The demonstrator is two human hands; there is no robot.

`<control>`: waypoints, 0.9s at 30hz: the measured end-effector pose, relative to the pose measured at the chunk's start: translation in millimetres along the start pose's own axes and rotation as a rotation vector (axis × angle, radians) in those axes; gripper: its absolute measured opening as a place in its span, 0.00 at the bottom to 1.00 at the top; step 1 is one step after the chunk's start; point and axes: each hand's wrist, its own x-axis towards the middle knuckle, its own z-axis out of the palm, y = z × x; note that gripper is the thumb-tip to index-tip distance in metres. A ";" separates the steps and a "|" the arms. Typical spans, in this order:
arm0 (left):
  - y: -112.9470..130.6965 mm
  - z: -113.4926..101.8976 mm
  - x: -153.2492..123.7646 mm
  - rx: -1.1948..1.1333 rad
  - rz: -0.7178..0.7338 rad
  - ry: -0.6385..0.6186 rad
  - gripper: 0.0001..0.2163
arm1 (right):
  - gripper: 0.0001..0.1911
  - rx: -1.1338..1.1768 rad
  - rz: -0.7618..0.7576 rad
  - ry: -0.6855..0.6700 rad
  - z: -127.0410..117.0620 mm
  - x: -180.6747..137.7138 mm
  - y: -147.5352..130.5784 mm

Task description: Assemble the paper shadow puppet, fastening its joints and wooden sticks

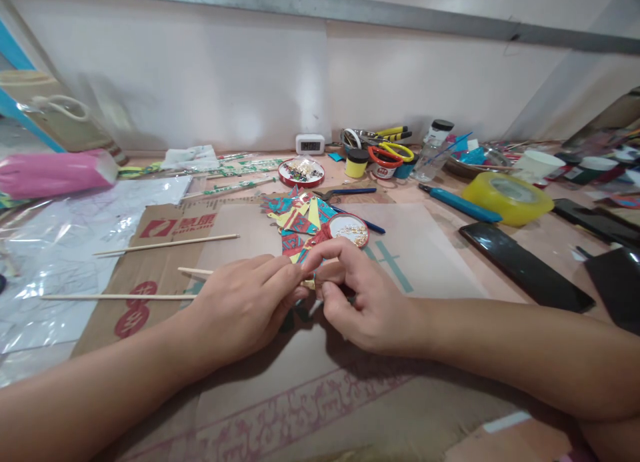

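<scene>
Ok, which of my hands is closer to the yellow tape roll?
Right. The right hand is left of and in front of the yellow tape roll; the left hand lies farther left, on the right hand's other side.

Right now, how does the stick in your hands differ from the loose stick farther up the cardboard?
The held stick is pinched between the left hand and right hand; the loose stick is touched by nothing. The held stick shows only its left end, the loose stick its whole length. The held stick meets the coloured paper pieces; the loose stick lies bare. Both are thin, pale wood.
</scene>
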 end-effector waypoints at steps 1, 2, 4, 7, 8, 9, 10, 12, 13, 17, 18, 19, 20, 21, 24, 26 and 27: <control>0.2 0.1 0.0 -0.022 -0.010 -0.003 0.07 | 0.19 0.002 0.003 0.002 0.1 0.0 -0.3; 0.4 0.0 0.2 -0.044 -0.019 -0.007 0.07 | 0.19 0.003 0.006 0.003 0.1 0.0 -0.7; 0.7 -0.2 0.5 -0.071 -0.023 -0.018 0.06 | 0.19 -0.002 0.008 0.003 -0.2 0.1 -1.6; 0.0 0.2 -0.6 -0.057 -0.006 -0.026 0.08 | 0.19 -0.019 0.006 -0.007 -0.6 0.6 -2.0; -0.5 0.5 -1.5 -0.044 -0.002 -0.033 0.09 | 0.20 -0.023 0.005 -0.007 -0.6 0.7 -1.7; -1.1 0.8 -2.5 -0.033 0.000 -0.040 0.09 | 0.20 -0.025 0.004 -0.008 -0.5 0.8 -1.1; -1.6 1.0 -3.4 -0.028 0.005 -0.043 0.08 | 0.20 -0.028 0.003 -0.009 -0.3 0.8 -0.3; -2.2 1.1 -4.6 -0.034 0.016 -0.049 0.07 | 0.19 -0.035 -0.003 -0.014 0.2 0.7 1.6; -2.2 1.0 -4.6 -0.040 0.020 -0.048 0.07 | 0.19 -0.039 -0.005 -0.017 0.5 0.6 2.4; -0.9 0.3 -2.0 -0.054 0.006 -0.017 0.08 | 0.19 -0.034 0.014 -0.022 0.5 0.2 3.5; -0.3 0.2 -1.2 -0.056 -0.003 -0.011 0.08 | 0.19 -0.025 0.021 -0.022 0.4 0.2 3.2; 0.2 0.1 -0.5 -0.058 -0.012 -0.007 0.08 | 0.19 -0.016 0.027 -0.022 0.3 0.2 2.7; 0.6 0.1 0.0 -0.061 -0.018 -0.004 0.08 | 0.19 -0.008 0.031 -0.021 0.2 0.4 2.2; 0.9 0.1 0.3 -0.065 -0.020 -0.004 0.08 | 0.19 -0.003 0.032 -0.018 0.1 0.5 1.6; 1.1 0.1 0.2 -0.069 -0.009 -0.002 0.09 | 0.19 0.002 0.024 -0.009 0.2 1.1 0.2; 0.6 0.4 -0.7 -0.057 -0.008 -0.008 0.09 | 0.19 0.003 0.020 -0.004 0.3 1.2 -0.2; 0.2 0.7 -1.2 -0.049 -0.009 -0.010 0.09 | 0.19 0.003 0.022 -0.004 0.4 1.2 -0.3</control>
